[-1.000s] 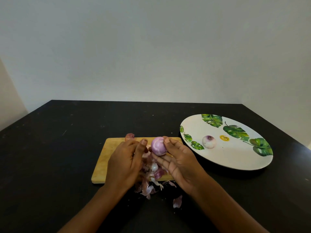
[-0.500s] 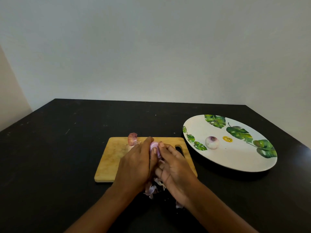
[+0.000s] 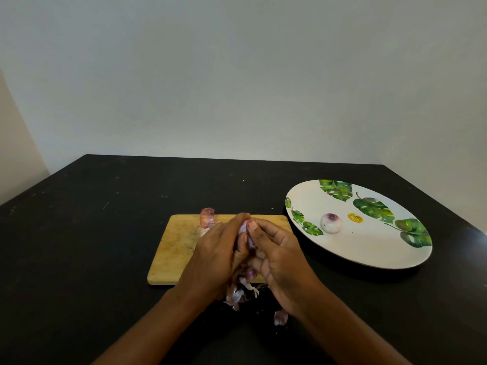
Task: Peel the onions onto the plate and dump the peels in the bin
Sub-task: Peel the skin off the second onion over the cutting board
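- Both your hands are closed in on one onion. Your left hand [image 3: 216, 256] wraps it from the left with fingers curled over the top, and your right hand [image 3: 279, 259] pinches it from the right, thumb tip pressed on the pale purple skin.
- That onion [image 3: 243, 233] is tucked between your fingers, above the right half of the cutting board [image 3: 176, 248]. Only a sliver of it shows.
- You've got the board lying flat in the middle of the tabletop [image 3: 79, 246], long side toward you. Its near edge runs under your wrists.
- Peels [image 3: 242, 291] spill over that near edge onto the dark surface, right between your wrists. One loose peel [image 3: 280, 317] lies apart, closer to you, just beside your right forearm.
- At the board's far edge, just left of your left fingertips, there's a red-skinned onion [image 3: 207, 217]. Whether it's whole you can't tell from here.
- To your right is the plate [image 3: 369, 254], white with green leaf prints. Its left rim comes very near the board's far right corner, but I can't tell if they touch.
- A peeled onion [image 3: 331, 223] rests on the plate's left part, just beside a small yellow sticker [image 3: 355, 217] and apart from it.
- The plate's right rim reaches close to the tabletop's right edge.
- For room, a broad dark stretch of tabletop lies left of the board, and another band runs behind it up to the far edge at the wall.
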`<state>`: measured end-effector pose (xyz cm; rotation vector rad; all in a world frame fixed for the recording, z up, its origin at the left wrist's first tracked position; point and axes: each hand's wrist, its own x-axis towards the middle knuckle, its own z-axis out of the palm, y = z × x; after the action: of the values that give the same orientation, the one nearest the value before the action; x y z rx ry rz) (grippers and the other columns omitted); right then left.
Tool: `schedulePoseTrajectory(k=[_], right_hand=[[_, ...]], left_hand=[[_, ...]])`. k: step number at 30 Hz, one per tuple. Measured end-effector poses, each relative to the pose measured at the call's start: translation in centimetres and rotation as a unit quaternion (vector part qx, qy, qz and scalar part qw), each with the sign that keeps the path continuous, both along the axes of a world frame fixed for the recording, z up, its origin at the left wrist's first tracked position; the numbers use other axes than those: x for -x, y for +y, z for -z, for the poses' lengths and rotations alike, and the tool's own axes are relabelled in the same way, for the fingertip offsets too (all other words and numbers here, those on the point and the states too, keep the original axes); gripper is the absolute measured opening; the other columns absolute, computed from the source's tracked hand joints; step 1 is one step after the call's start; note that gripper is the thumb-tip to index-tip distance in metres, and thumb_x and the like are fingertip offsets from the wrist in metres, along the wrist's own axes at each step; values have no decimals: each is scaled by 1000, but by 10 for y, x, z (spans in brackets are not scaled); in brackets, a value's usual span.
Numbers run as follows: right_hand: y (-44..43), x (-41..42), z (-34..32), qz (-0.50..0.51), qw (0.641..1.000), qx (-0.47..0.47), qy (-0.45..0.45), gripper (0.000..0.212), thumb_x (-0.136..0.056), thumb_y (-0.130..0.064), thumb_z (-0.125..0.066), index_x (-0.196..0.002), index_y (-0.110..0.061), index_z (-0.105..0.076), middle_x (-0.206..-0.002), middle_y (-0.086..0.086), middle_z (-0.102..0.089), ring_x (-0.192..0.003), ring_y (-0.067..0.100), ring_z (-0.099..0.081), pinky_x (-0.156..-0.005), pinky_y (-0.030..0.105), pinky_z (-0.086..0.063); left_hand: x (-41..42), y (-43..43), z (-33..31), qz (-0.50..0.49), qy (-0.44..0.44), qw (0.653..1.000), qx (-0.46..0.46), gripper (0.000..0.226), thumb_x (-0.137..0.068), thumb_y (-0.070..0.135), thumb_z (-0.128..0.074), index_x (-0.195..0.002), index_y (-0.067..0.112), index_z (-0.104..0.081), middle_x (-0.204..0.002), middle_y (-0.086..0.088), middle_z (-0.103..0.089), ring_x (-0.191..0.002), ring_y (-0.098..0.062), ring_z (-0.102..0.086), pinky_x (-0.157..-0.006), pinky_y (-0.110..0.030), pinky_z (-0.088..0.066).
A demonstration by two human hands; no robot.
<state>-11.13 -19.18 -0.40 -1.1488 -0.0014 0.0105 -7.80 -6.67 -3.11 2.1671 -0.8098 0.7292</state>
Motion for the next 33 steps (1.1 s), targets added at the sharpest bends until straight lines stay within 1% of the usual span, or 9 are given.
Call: schedulePoseTrajectory(k=[6,12,15,17,21,25,27,30,33], right_hand=[[1,-2,4,3,1000,2,-6,26,-85,-24,-61,-104,-8,-68,-104,13,-72,-98,25,-71,-76,32,-58],[0,-4,8,23,1000,3,2,39,-76,-25,-68,-111,-9,-64,-114,13,-68,-103,27,-69,-78,38,-59],[-2,-4,10,32,999,32,-15,42,-73,-28,-70,-111,-11,-63,-114,10,-68,-103,24,-69,-82,40,-59],[-2,-4,12,43,998,49,-22,39,-72,-30,-71,-107,-15,-65,-111,7,-69,-102,23,-69,-84,41,-58],[-2,-4,13,62,990,110,-56,36,-73,-34,-72,-105,-19,-65,-109,5,-69,-102,22,-68,-85,43,-58],[-3,-4,11,70,985,137,-83,31,-79,-24,-71,-107,-13,-64,-107,6,-68,-98,18,-69,-75,26,-57],[-3,-4,11,76,981,151,-92,27,-82,-17,-71,-107,-10,-64,-105,6,-68,-97,16,-69,-74,23,-56],[-3,-5,11,67,984,140,-85,26,-81,-13,-71,-106,-8,-63,-105,8,-67,-94,16,-70,-74,25,-57],[-3,-5,10,58,984,144,-83,25,-81,-14,-71,-105,-7,-65,-104,8,-67,-94,17,-70,-75,28,-58]], left_hand=[[1,3,-3,45,85,993,73,40,-95,49,-33,-123,28,-53,-104,10,-64,-91,0,-60,-75,-15,-49],[7,0,-10,136,217,939,229,34,-91,27,-45,-120,19,-61,-109,6,-67,-103,-12,-63,-84,-22,-51],[5,-1,-15,141,234,930,245,35,-81,26,-53,-113,22,-63,-108,10,-67,-102,-9,-63,-80,-18,-51],[4,-2,-16,143,242,927,248,36,-77,16,-54,-111,24,-63,-107,12,-66,-100,-7,-63,-78,-17,-51],[9,-2,-15,123,213,941,231,39,-77,13,-55,-115,21,-61,-103,10,-67,-98,-4,-63,-77,-15,-51],[13,-4,-16,57,127,977,159,40,-77,20,-58,-116,27,-59,-100,23,-61,-94,7,-60,-74,-6,-47],[14,-4,-14,27,100,987,125,41,-77,23,-59,-118,27,-59,-99,26,-60,-94,7,-60,-76,-7,-47],[13,-2,-11,-10,72,994,80,44,-77,25,-58,-121,21,-60,-100,11,-66,-88,2,-61,-75,-11,-50],[13,-1,-9,-26,35,999,27,44,-79,14,-67,-122,17,-58,-103,1,-68,-85,1,-57,-73,-8,-45]])
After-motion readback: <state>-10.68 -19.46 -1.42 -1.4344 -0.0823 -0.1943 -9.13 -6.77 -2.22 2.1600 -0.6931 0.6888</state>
